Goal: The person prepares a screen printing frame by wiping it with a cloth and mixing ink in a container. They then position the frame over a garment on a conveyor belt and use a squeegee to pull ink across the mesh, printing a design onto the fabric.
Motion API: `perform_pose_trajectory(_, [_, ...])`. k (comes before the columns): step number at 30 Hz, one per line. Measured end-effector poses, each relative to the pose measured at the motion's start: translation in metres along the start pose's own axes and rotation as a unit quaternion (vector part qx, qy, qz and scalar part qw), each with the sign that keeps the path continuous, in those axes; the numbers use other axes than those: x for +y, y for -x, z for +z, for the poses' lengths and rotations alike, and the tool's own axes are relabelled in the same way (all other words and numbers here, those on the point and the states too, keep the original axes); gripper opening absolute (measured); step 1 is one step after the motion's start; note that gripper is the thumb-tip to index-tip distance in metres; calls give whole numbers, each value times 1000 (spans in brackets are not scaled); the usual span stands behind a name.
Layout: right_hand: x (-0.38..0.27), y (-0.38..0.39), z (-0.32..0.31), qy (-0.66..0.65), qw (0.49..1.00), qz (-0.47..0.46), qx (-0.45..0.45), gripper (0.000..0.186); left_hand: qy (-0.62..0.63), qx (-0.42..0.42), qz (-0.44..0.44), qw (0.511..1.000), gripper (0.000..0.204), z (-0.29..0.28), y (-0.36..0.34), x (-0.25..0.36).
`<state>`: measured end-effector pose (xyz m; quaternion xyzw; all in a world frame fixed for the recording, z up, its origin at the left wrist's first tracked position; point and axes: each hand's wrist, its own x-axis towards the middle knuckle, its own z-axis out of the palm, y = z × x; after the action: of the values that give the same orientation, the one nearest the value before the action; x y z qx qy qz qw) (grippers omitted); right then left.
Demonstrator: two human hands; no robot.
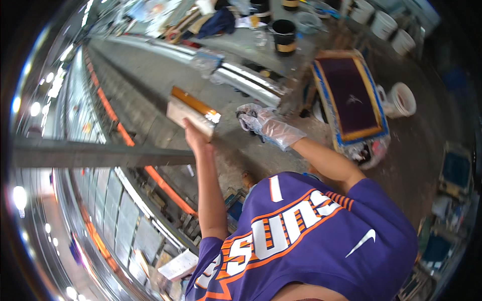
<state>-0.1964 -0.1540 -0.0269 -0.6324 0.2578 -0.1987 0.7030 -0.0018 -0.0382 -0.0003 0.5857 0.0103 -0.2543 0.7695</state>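
At left of centre in the frame, the left hand (pixel 196 138) grasps a squeegee (pixel 192 113) with a pale handle and amber blade. At centre, the right hand (pixel 258 123) wears a clear glove (pixel 282 133), dark-stained at the fingers; whether it grips anything cannot be told. Upper right: a dark purple screen (pixel 346 90) beside a white bucket (pixel 403 101).

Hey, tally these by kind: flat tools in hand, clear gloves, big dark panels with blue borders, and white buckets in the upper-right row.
Flat tool, in left hand: 1
Clear glove, on right hand: 1
Dark blue-bordered panel: 1
White buckets, upper-right row: 3
Total: 6
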Motion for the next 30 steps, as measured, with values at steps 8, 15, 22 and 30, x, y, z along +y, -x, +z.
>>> perform_pose_trajectory(8, [-12,120,-93,-201,966,-109,122,34,-8,-85,-125,988,75,-67,-24,-36])
perform_pose_trajectory(15, [-2,290,-163,-214,846,-112,476,21,-18,55,-394,917,56,-149,-74,-140])
perform_pose_trajectory(22, [48,457,-189,-268,552,-96,784,20,-226,119,-425,868,56,-198,-59,-174])
perform_pose_trajectory(30, [203,591,-287,-366,362,-158,843,17,-463,8,-369,806,56,-143,-11,-140])
